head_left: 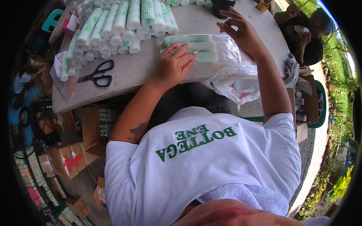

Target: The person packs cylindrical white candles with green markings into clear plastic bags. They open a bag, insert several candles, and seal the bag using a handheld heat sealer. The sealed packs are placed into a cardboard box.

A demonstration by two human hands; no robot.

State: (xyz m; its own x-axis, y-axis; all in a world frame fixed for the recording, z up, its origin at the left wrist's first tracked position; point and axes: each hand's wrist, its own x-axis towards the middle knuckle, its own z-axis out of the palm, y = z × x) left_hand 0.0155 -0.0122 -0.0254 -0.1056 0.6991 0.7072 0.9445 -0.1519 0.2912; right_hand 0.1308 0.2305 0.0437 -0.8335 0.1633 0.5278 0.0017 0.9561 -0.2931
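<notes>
Before me on the table (pixel 133 70) lies a row of white and green fluted candles (pixel 208 46) in a clear plastic bag (pixel 230 50). My left hand (pixel 176 60) rests over the left part of this pack, fingers curved down onto it. To the right and above, my right hand (pixel 240 31) is raised with thumb and index fingertips together and the other fingers extended. Whether something thin is pinched there I cannot tell. A black object (pixel 222 8), perhaps a tape dispenser, stands just beyond it. Loose clear plastic bags (pixel 240 82) hang over the table's near edge.
A large pile of similar candles (pixel 121 25) fills the far left. Blue-handled scissors (pixel 99 73) lie left of my forearm. A grey cloth (pixel 291 70) hangs at the right edge. Another person (pixel 308 36) sits beyond it. Cardboard boxes (pixel 66 159) stand below left.
</notes>
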